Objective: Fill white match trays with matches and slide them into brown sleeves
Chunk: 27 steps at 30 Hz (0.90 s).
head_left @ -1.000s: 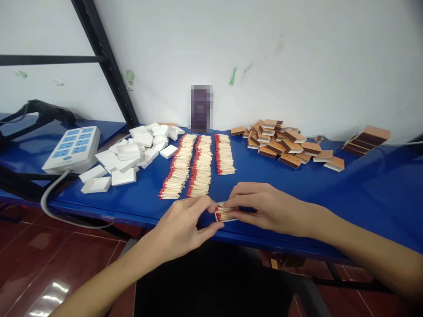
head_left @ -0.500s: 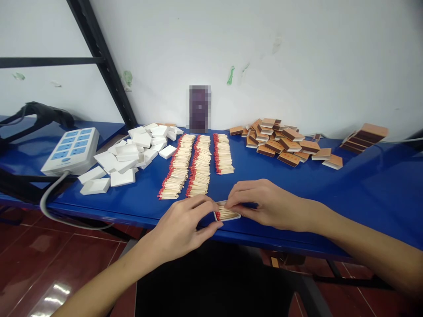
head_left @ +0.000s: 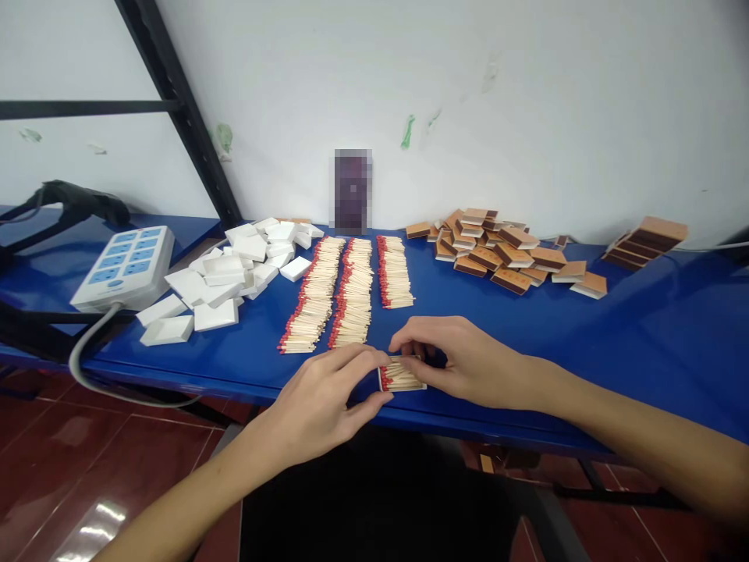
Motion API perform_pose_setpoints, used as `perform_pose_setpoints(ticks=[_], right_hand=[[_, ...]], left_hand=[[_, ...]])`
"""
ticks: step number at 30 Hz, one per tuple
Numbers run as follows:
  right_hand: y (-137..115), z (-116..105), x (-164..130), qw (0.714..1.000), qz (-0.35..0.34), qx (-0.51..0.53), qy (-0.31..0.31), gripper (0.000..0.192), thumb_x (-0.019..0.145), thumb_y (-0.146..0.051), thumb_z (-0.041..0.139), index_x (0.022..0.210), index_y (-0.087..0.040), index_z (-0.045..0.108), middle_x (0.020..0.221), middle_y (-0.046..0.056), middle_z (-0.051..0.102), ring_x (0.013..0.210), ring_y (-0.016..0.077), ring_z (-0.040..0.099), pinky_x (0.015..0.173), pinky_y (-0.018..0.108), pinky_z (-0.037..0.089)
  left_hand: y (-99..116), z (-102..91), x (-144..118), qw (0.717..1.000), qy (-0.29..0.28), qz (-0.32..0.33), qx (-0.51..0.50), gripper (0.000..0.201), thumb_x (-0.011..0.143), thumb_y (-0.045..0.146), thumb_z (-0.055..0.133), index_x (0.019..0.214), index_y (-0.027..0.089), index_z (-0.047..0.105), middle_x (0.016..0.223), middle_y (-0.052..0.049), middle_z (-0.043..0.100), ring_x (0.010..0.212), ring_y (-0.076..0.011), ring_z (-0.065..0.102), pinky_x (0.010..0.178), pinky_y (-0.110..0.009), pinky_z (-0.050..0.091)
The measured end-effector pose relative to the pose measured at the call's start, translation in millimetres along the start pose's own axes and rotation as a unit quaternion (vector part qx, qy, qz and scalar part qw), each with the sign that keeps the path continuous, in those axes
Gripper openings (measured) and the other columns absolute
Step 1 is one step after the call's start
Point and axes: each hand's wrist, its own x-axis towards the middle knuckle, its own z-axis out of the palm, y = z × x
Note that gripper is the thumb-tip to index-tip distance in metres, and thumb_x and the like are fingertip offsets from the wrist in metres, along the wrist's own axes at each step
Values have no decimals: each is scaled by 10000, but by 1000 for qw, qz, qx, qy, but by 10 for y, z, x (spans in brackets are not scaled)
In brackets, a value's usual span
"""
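Between your hands, a white tray (head_left: 402, 378) holds pale matches with red heads. Beyond them: red-tipped match rows (head_left: 351, 293), white trays (head_left: 225, 269), brown-orange sleeves (head_left: 497, 250), on a blue table (head_left: 644, 336).

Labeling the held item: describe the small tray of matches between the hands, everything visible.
The tray of matches is a small, shallow white tray, cardboard by its look, open on top. It holds pale wooden matches lying side by side, red heads all at its left end. It rests flat near the front edge of the blue table. The left hand pinches its left end; the right hand fingers rest on its far edge and right end.
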Motion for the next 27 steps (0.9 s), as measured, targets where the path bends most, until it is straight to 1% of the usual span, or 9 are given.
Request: perform_pose_setpoints(ticks=[4,7,10,12,15,20,23,25,27], right_hand=[[-5,0,21,998,25,51,-15,117,912,-209,533,951,-188,642,726,-8,603,619,115,515,580,241,419],[-16,-20,32,989,70,122,-36,125,915,-267,554,962,-183,634,732,-12,583,624,112,501,573,235,429],[-23,-48,34,982,89,156,-50,180,919,-341,570,971,-182,635,743,-14,555,644,112,484,575,233,425],[-19,-59,28,981,88,164,-53,210,924,-373,569,978,-182,637,741,-17,544,645,110,473,576,234,416],[-4,-58,19,979,82,177,-58,220,938,-377,550,999,-183,634,740,-20,542,644,109,466,576,235,409],[-16,-24,27,984,71,155,-51,145,948,-261,509,985,-177,621,734,-23,542,631,104,463,572,230,395],[-41,-12,36,987,74,133,-53,119,903,-201,546,1000,-176,611,722,-30,538,623,104,469,569,226,398],[-30,-17,39,988,72,129,-54,123,897,-213,556,1003,-182,611,720,-31,541,622,105,477,567,224,401],[30,-30,43,989,78,122,-34,133,915,-266,548,997,-185,615,710,-29,548,619,109,486,563,225,401]], left_hand=[[-29,12,-14,999,4,37,13,225,957,242,554,1178,217,586,1181,-68,609,1032,-192,619,900,-327,523],[-23,-8,-20,998,-15,51,42,271,980,216,501,1231,272,587,1224,-68,554,988,-185,605,825,-321,522],[-7,-32,-20,996,-32,60,62,320,995,185,444,1240,322,597,1246,-68,515,959,-183,588,756,-309,506],[-4,-35,-20,996,-31,63,59,312,997,189,443,1230,318,606,1243,-69,512,959,-182,582,758,-309,503],[-11,-19,-24,997,-22,58,52,267,992,241,485,1231,281,597,1217,-74,529,953,-184,583,781,-318,507],[-20,-4,-22,997,-24,51,50,283,990,286,508,1270,255,534,1188,-70,566,1050,-206,578,888,-352,516],[-18,-15,-15,996,-38,52,55,252,992,296,505,1235,234,527,1153,-68,583,1031,-205,594,882,-353,528],[-17,-20,-11,996,-45,54,62,225,997,298,495,1209,232,526,1142,-64,588,1022,-206,603,871,-355,535],[-17,-20,-9,995,-45,54,66,214,997,301,495,1198,231,518,1141,-59,594,1023,-207,608,872,-358,538]])
